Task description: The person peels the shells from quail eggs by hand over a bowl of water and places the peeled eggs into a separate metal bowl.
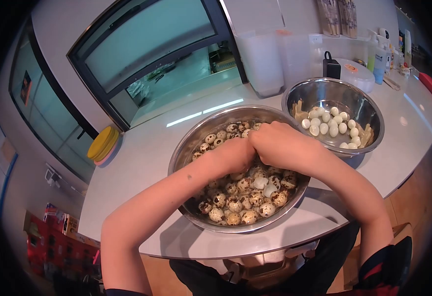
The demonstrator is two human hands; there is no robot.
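Observation:
A large metal bowl [179, 170] stands near the table's front edge, filled with speckled quail eggs [233, 203]. A few whitish pieces [261, 184], perhaps shell or peeled egg, lie among them. Over the bowl's middle, my left hand [235, 155] and my right hand [273, 142] meet, knuckles up, with fingers curled in and pressed together. What they hold, if anything, is hidden beneath them. Behind and to the right, a second metal bowl [371, 106] holds several peeled white quail eggs [333, 130].
Yellow and pink dishes [103, 143] are stacked at the table's left edge. Along the back wall stand a translucent tall container [261, 66], a black box with a loop handle [331, 66], a lidded clear tub [356, 74] and pump bottles [379, 59]. A window opens behind the table.

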